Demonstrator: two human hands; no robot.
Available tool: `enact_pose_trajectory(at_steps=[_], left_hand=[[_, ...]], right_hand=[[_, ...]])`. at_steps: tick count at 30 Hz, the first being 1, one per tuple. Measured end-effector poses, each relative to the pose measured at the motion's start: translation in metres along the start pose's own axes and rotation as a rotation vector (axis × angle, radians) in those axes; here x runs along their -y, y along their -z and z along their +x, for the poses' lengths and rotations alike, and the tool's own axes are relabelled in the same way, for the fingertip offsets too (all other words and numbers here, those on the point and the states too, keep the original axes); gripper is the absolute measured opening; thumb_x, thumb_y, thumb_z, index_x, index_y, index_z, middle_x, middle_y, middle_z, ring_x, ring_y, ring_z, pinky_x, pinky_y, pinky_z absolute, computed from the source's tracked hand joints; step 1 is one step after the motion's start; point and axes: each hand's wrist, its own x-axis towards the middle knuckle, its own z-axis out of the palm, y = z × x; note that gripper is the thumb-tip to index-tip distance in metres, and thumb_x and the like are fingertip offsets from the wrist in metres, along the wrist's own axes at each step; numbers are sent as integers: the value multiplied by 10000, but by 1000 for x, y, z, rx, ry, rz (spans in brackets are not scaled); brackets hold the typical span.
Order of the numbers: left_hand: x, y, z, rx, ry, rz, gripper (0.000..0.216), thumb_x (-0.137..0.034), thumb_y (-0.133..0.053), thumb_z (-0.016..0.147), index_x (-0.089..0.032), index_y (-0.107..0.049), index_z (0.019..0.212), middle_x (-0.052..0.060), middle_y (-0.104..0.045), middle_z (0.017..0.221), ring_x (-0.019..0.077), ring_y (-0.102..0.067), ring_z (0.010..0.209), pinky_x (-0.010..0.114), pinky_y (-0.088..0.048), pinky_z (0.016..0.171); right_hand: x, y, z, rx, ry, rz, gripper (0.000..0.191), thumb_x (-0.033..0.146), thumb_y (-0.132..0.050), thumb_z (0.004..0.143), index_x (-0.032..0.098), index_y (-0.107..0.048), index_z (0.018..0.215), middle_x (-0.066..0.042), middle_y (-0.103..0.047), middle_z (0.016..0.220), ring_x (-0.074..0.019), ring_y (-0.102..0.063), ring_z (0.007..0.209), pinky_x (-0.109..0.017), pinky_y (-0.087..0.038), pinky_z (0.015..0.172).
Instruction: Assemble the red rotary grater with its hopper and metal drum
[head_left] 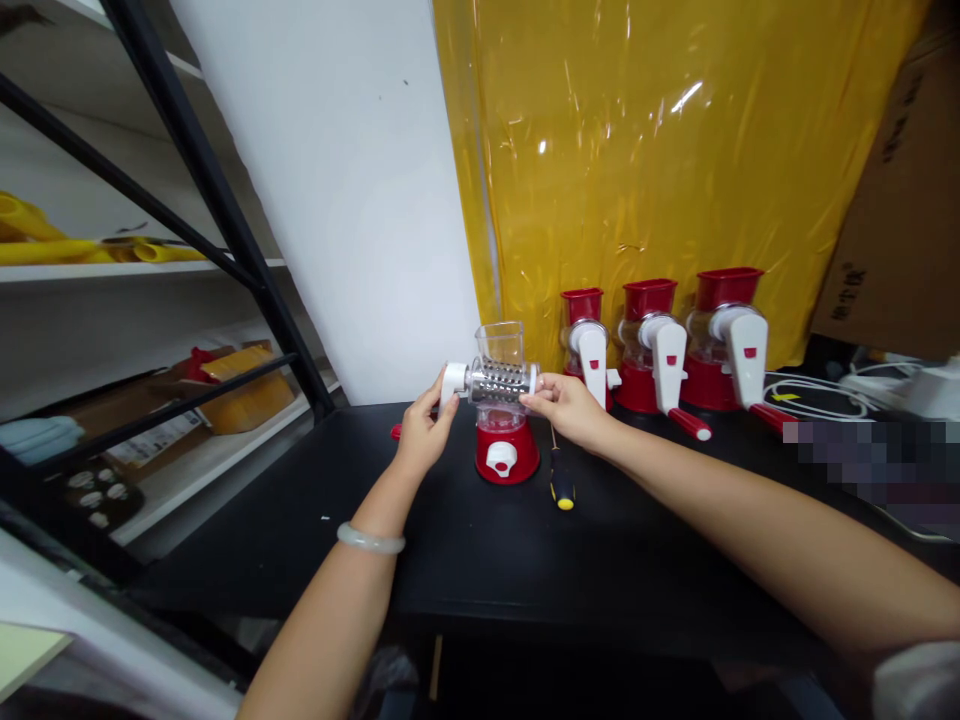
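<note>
A small rotary grater with a red base (506, 455) and a clear hopper (499, 345) stands on the black table (525, 550). A metal grating drum (496, 381) with a white cap on its left end sticks out of the grater's body. My left hand (421, 432) grips the white cap end of the drum. My right hand (566, 405) pinches the drum's right end at the grater's body. A screwdriver with a black and yellow handle (562, 487) lies on the table just right of the base.
Three assembled red and white graters (664, 350) with cranks stand in a row at the back right, before a yellow plastic sheet (660, 150). A metal shelf rack (150, 400) with boxes is on the left. White cables (817, 400) lie at far right.
</note>
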Motion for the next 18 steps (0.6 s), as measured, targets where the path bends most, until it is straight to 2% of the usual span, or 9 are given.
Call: enact_pose_trajectory(at_steps=[6,11,18], left_hand=[[3,7,4,67,-47,7,582,-433,-580,948,-176,-535,1468,113,-618,1436,277,-631,1255,401,-514,1050],[6,8,5,86,34,-25,627,-491,-612,918,-170,-554,1454,104,-688,1340,284,-685,1168,407,-553,1007],[1,8,5,83,22,28,621,-483,-606,919,-154,-563,1443,99,-655,1375,293,-685,1164,438,-527,1039]], right_hand=[[1,2,1,31,-1,0,444,535,-814,622,203,-522,663,50,-510,574,-98,-420,565,-274,-326,595],[2,4,3,47,-11,10,448,532,-827,603,202,-528,656,44,-516,581,-101,-427,576,-271,-328,591],[3,7,5,70,-21,28,445,520,-842,593,195,-550,678,40,-541,604,-106,-464,591,-277,-363,611]])
